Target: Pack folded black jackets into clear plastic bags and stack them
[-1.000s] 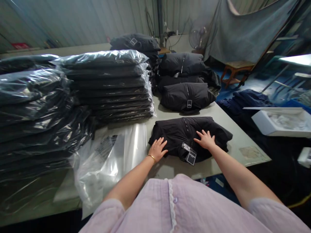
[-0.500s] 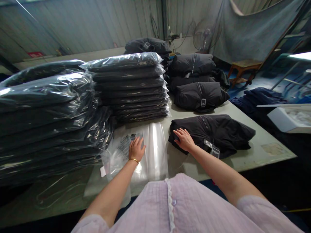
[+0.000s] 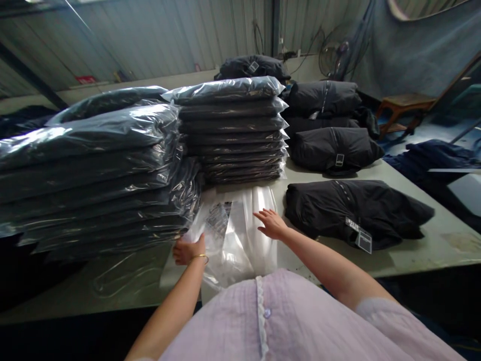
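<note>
Wall: dim, unevenly lit, twelve o'clock
Wrapped stack: hard white glare along upper folds, ten o'clock
Clear bags: bright reflections, six o'clock
Black garment: deep shade, three o'clock
Fan: soft, one o'clock
Frame edges: stretched

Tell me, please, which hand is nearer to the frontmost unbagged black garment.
Right. The right hand is just left of the black garment, over the clear plastic bags; the left hand is farther away, at their left edge.
</note>
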The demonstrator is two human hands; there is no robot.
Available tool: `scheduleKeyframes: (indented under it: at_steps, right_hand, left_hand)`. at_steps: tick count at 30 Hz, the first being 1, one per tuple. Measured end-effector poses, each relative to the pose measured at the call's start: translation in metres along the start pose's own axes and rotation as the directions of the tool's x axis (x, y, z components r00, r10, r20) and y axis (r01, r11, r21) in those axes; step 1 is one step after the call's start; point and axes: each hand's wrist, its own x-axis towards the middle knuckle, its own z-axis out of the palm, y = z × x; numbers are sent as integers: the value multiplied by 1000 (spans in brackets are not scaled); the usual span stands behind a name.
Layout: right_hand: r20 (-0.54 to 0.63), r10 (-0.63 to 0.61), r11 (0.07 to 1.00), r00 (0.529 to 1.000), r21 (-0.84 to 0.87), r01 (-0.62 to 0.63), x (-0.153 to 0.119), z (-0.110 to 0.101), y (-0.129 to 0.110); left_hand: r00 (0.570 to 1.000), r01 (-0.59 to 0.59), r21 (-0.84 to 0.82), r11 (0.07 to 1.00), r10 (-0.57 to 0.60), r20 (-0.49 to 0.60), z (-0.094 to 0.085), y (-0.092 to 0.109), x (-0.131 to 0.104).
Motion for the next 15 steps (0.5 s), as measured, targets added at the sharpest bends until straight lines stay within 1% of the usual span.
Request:
scheduleKeyframes:
  at_steps: [1,2,3,4,6,7,8,9,10,11,12,13,14,15]
  right_hand:
    - [7,-5,1000,1000,-4,5,1,2,-3]
    - [9,-9,1000,1000,-10,9,2,3,-5]
    - [6,-16,1000,1000,-17,16,3,4,-7]
    - [-1,-25,999,1000,-23,25,4,4,-10]
    - [-19,-53,998,998,-28,52,6,4,-15]
    - [-30,-67,997,997,-27,66,7,4,-18]
    - [-40,-83,996,996,-24,82,8,4,-22]
    - [-50,-98,995,994,-20,98,9,4,-25]
    - [-59,-112,994,992,-15,112,9,4,-28]
    - [-67,-124,992,990,-9,123,10,4,-31]
    - [-76,-131,991,988,-2,131,11,4,-34]
    - [-85,-135,991,987,5,136,11,4,-36]
    - [-96,-136,990,986,12,138,12,4,-38]
    - [-108,-138,990,984,15,141,12,4,-41]
  left_hand:
    - [994,42,69,997,-49,101,3,1,4]
    - [980,23,124,992,-47,195,7,4,5]
    - [962,-38,155,987,-6,272,10,9,5]
    - [945,-116,162,980,59,321,13,16,2]
    - [901,-267,107,958,209,379,19,32,-10]
    - [871,-317,60,947,266,412,22,41,-19]
    - [818,-362,-20,932,328,472,26,49,-28]
    - [743,-387,-121,914,387,546,31,57,-38]
    - [653,-403,-229,886,454,607,35,64,-47]
    - [567,-413,-326,851,520,639,40,69,-55]
    - [504,-416,-399,818,572,648,45,73,-61]
    - [458,-421,-456,784,618,639,50,76,-66]
    - [432,-428,-498,754,655,620,54,77,-70]
    - [419,-441,-526,727,685,596,57,77,-73]
